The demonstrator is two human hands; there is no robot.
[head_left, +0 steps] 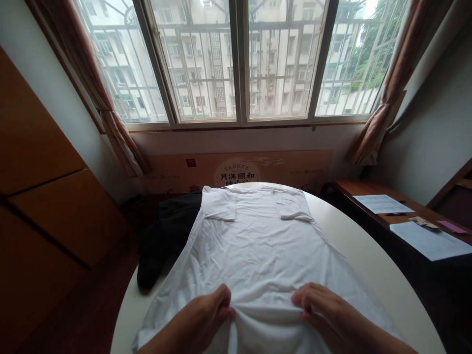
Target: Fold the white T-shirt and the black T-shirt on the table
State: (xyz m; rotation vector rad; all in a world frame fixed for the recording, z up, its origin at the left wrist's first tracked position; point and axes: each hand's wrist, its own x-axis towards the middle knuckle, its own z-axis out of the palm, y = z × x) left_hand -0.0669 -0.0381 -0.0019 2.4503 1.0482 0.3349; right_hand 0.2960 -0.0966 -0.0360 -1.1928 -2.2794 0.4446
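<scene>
A white shirt (258, 255) lies spread over a round white table (363, 238), its two short sleeves folded inward at the far end. Near the front, my left hand (212, 314) pinches the fabric between thumb and fingers. My right hand (319, 307) grips the same shirt a little to the right, fingers curled over the cloth. Between the two hands the fabric is lifted into a slack fold. The shirt's near end runs out of view below.
Black cloth (169, 231) lies at the table's left edge, partly under the shirt. To the right stands a wooden desk (346, 186) with paper sheets (431, 241) on it. Beyond the table are a printed panel (165, 167) and a barred window (239, 64) between tied curtains (110, 123).
</scene>
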